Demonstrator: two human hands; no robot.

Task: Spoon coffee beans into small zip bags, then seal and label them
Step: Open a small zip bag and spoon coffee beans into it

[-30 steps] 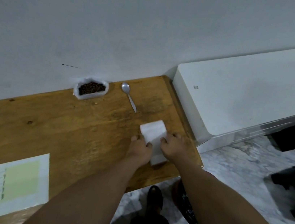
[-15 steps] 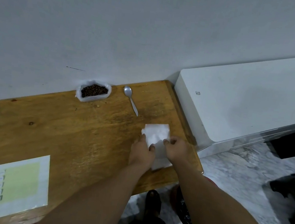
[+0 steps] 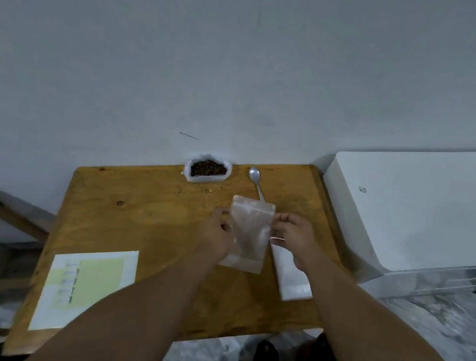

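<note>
The bench (image 3: 139, 221) is standing with its far edge against a wall (image 3: 247, 59) and its right edge close beside a white cabinet (image 3: 410, 210), so the open room is lying across the bare middle and left of the wood. The left hand (image 3: 216, 235) is pinching the left edge of a clear zip bag (image 3: 248, 237) and the right hand (image 3: 293, 237) is pinching its right edge, both with fingers curled onto the plastic, right of the bench's middle. The bag's long axis is running from far edge to near edge, and what seems to be its zip end is pointing at the far edge. It is covering the handle tip of a spoon (image 3: 256, 183), whose bowl is facing the far edge. An open sack of coffee beans (image 3: 207, 170) is sitting at the far edge, left of the spoon and apart from it. A white pack of spare bags (image 3: 293, 280) is lying lengthwise near the right edge, partly under the right wrist. A label sheet (image 3: 87, 284) is lying toward the near left corner.
</note>
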